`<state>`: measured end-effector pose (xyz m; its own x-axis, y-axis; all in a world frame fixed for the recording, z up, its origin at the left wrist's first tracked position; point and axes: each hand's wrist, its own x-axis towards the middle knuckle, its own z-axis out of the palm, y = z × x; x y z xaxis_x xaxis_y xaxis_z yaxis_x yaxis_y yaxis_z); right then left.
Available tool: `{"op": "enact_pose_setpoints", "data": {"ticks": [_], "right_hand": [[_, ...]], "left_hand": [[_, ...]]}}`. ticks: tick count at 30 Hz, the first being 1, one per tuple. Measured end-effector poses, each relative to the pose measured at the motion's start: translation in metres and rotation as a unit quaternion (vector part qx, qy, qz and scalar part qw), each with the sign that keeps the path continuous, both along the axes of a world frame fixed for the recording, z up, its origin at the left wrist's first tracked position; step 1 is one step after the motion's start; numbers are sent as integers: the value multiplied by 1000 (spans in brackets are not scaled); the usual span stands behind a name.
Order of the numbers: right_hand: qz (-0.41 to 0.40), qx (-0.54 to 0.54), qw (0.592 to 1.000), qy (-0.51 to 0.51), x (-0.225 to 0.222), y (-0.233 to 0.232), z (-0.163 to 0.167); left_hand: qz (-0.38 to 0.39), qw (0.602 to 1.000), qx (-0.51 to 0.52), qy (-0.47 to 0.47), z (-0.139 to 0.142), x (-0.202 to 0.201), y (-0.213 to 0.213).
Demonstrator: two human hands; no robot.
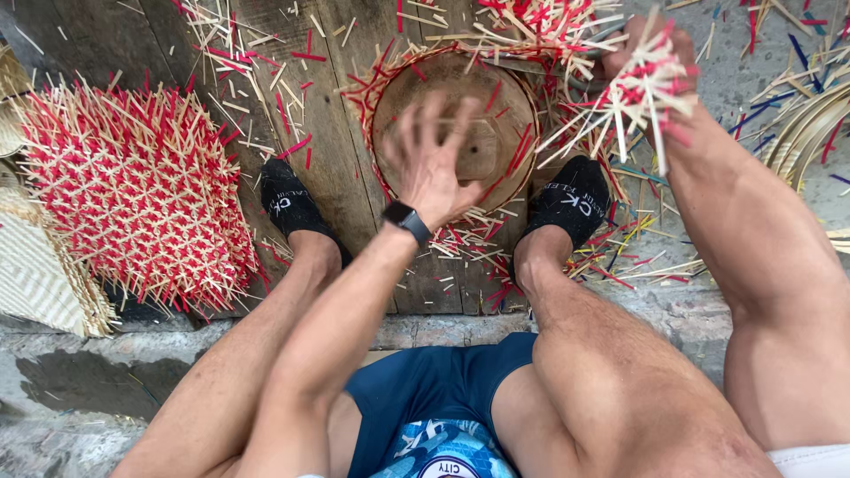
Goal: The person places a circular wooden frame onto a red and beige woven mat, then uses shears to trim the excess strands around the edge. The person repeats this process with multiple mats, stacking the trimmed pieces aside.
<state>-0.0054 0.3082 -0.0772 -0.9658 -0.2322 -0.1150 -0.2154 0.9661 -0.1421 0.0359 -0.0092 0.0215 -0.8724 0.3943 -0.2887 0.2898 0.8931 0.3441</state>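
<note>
The wooden boards (336,177) carry everything, and the round wooden form (460,133) sits on them between the person's feet. Well to the left of the form lies a large woven panel (142,195) of red and natural strips, its cut ends bristling on all sides. Further left of the form, at the frame edge, is a pale woven mat (35,274).

The form is dish-shaped, with a small block in its centre. Red and natural strips ring its rim, and more lie loose near and behind it.

To the upper right of the form, the right hand (651,66) is closed around a bundle of strips (629,97), whose ends fan out towards the form. The left hand (429,159) hovers directly over the form with its fingers spread and nothing in it. It is blurred, so I cannot tell whether it touches the wood.

Black socks (288,204) cover the feet, one just left and one just right of the form, and a dark wrist watch (407,221) sits just below it.

The step in hand looks like working strips around the form, with the bundle as supply. A next move would call for bringing the bundle in over the form, so the empty hand can pick single strips without knocking those ringing the rim
</note>
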Motion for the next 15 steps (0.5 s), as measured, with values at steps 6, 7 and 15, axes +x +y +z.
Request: {"op": "enact_pose_setpoints", "data": {"ticks": [6,7,15], "right_hand": [[92,155,962,203,-4,-31,20],[94,118,969,195,-7,-38,24],[92,0,994,59,-10,-19,35]], "left_hand": [[274,962,14,11,-9,18,45],[262,965,19,4,-10,17,42],[78,996,37,5,-7,6,-1]]}}
